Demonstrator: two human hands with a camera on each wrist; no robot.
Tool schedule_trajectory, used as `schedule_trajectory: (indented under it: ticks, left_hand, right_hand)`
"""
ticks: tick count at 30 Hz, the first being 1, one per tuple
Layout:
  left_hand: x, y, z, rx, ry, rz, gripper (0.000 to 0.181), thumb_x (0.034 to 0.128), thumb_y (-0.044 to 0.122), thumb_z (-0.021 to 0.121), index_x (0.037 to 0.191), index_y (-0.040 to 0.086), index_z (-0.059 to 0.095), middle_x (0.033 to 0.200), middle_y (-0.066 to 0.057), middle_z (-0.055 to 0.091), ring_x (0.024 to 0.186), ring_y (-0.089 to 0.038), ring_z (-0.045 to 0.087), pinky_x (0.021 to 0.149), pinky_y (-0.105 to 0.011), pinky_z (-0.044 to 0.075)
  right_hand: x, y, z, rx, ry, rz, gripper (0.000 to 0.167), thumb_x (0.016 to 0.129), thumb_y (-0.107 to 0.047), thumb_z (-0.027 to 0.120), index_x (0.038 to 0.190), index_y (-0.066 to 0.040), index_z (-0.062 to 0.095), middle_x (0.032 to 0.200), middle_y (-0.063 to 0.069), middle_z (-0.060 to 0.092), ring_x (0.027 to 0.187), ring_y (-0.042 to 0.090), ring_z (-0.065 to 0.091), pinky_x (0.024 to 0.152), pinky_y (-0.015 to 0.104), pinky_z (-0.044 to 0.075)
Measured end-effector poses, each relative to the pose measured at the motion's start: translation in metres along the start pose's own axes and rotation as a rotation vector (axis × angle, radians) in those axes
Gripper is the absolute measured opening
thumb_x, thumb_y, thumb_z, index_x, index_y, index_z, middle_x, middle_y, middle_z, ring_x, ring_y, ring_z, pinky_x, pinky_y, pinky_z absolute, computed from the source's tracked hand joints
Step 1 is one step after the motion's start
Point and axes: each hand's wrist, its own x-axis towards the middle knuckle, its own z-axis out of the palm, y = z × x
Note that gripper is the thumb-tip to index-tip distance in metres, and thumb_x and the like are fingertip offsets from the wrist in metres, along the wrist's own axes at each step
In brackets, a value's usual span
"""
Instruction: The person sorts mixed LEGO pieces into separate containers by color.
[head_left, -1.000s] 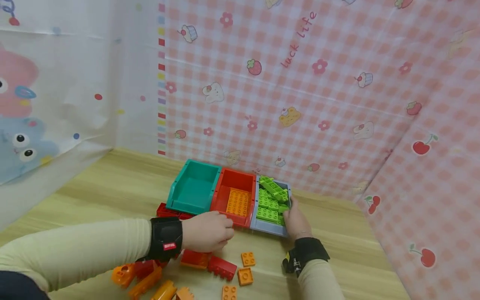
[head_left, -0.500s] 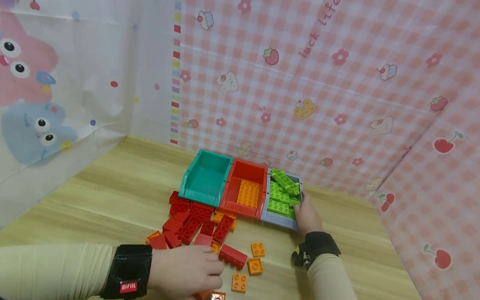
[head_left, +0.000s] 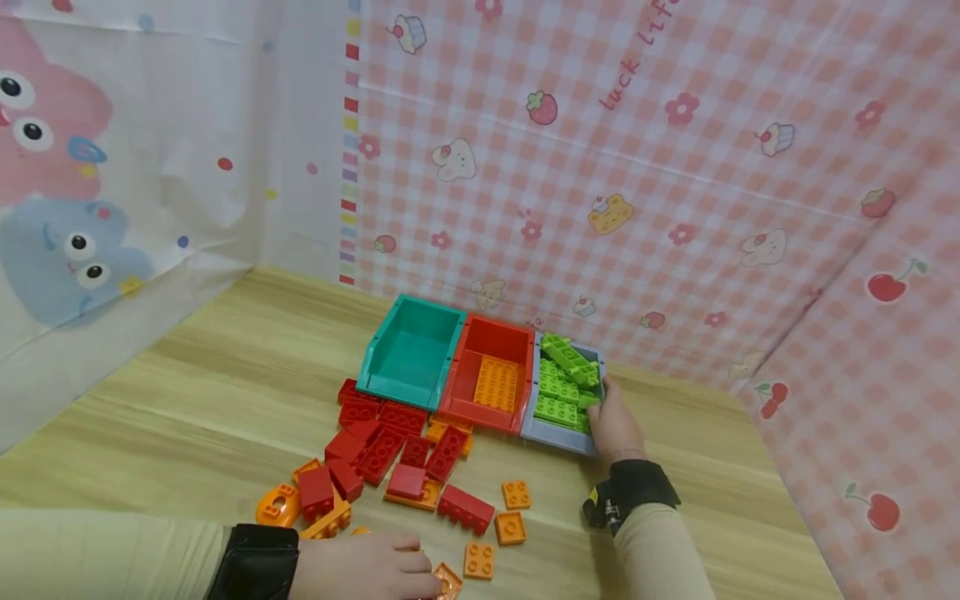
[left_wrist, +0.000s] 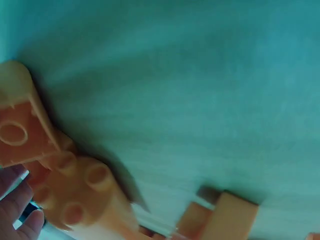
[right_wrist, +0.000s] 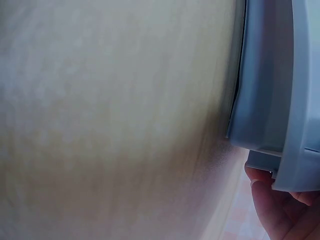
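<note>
Grey bin [head_left: 557,438]: R hand [head_left: 618,427] still on | L hand [head_left: 362,570] lower, nr brick [head_left: 449,581]

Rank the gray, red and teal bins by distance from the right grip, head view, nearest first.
1. Gray bin: right end of the row, held by the right grip.
2. Red bin: middle of the row.
3. Teal bin: left end, farthest.

On a pale wood-grain tabletop [head_left: 187,367] are set, side by side, a teal bin [head_left: 412,358] at approx. 12 o'clock, a red bin [head_left: 498,340] at 1 & a grey bin [head_left: 558,437] at 2. Red bricks [head_left: 380,455] are heaped nr. centre, w/ orange pcs. [head_left: 328,522] at 8; 3 sm. orange bricks [head_left: 511,528] are scattered betw. 4 & 5.
</note>
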Motion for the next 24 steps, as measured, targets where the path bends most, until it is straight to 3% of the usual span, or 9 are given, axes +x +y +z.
schedule_trajectory:
  ticks: [3,5,8,11,13,16,20,24]
  left_hand:
    - [0.002,-0.007,-0.004,0.017,0.025,-0.014,0.036,0.0985,0.044,0.038,0.123,0.024,0.055,0.118,0.010,0.053,0.103,-0.002,0.048,0.092,-0.019,0.035]
    - [0.002,-0.015,-0.006,-0.014,0.033,-0.057,0.039,0.0968,0.048,0.039,0.124,0.024,0.054,0.121,0.009,0.053,0.108,-0.005,0.047,0.094,-0.025,0.037]
    - [0.004,-0.029,-0.008,-0.060,0.058,-0.197,0.039,0.0956,0.048,0.044,0.122,0.022,0.056,0.118,0.008,0.055,0.108,-0.008,0.049,0.094,-0.031,0.038]
    - [0.008,-0.042,-0.013,0.013,0.063,-0.369,0.034,0.0925,0.044,0.053,0.113,0.019,0.062,0.106,0.006,0.058,0.097,-0.012,0.051,0.087,-0.033,0.041]
    - [0.013,-0.048,-0.016,0.106,0.050,-0.460,0.030,0.0903,0.042,0.057,0.105,0.018,0.066,0.097,0.005,0.060,0.090,-0.014,0.051,0.081,-0.032,0.041]
    - [0.021,-0.053,-0.017,0.180,0.007,-0.542,0.031,0.0882,0.045,0.059,0.099,0.017,0.069,0.091,0.004,0.061,0.085,-0.015,0.051,0.075,-0.031,0.040]
    - [0.036,-0.055,-0.019,0.127,-0.066,-0.620,0.031,0.0865,0.046,0.061,0.096,0.018,0.070,0.087,0.005,0.063,0.084,-0.016,0.053,0.080,-0.035,0.042]
    - [0.050,-0.054,-0.027,0.045,-0.141,-0.702,0.032,0.0779,0.046,0.071,0.092,0.018,0.072,0.080,0.005,0.064,0.078,-0.016,0.053,0.080,-0.036,0.043]
  right_hand:
    - [0.001,0.000,0.001,-0.005,0.009,0.008,0.057,0.094,-0.013,0.036,0.146,-0.003,0.016,0.100,0.018,0.059,0.075,0.024,0.051,0.063,0.036,0.038]
    - [0.001,0.000,0.002,-0.005,0.010,0.015,0.057,0.095,-0.013,0.036,0.146,-0.003,0.016,0.098,0.017,0.058,0.074,0.024,0.050,0.062,0.036,0.037]
    - [0.001,0.000,0.002,-0.005,0.011,0.014,0.057,0.094,-0.013,0.036,0.146,-0.003,0.016,0.097,0.017,0.059,0.073,0.024,0.050,0.061,0.036,0.037]
    - [0.000,-0.001,0.001,-0.001,0.006,0.007,0.057,0.094,-0.013,0.036,0.146,-0.003,0.015,0.102,0.018,0.059,0.074,0.024,0.051,0.061,0.036,0.037]
    - [-0.001,-0.001,0.001,0.003,0.004,0.008,0.057,0.095,-0.013,0.036,0.146,-0.003,0.015,0.101,0.018,0.059,0.075,0.024,0.051,0.062,0.036,0.037]
    - [-0.001,-0.001,0.001,0.007,0.001,0.015,0.057,0.095,-0.014,0.036,0.146,-0.004,0.014,0.091,0.014,0.057,0.071,0.023,0.050,0.059,0.034,0.035]
    - [-0.001,-0.001,0.001,0.009,0.004,0.012,0.056,0.095,-0.014,0.036,0.146,-0.004,0.015,0.089,0.013,0.057,0.069,0.022,0.050,0.057,0.033,0.035]
    - [-0.001,-0.001,0.001,0.008,0.010,0.005,0.056,0.095,-0.014,0.035,0.146,-0.003,0.015,0.100,0.017,0.059,0.072,0.023,0.051,0.060,0.034,0.036]
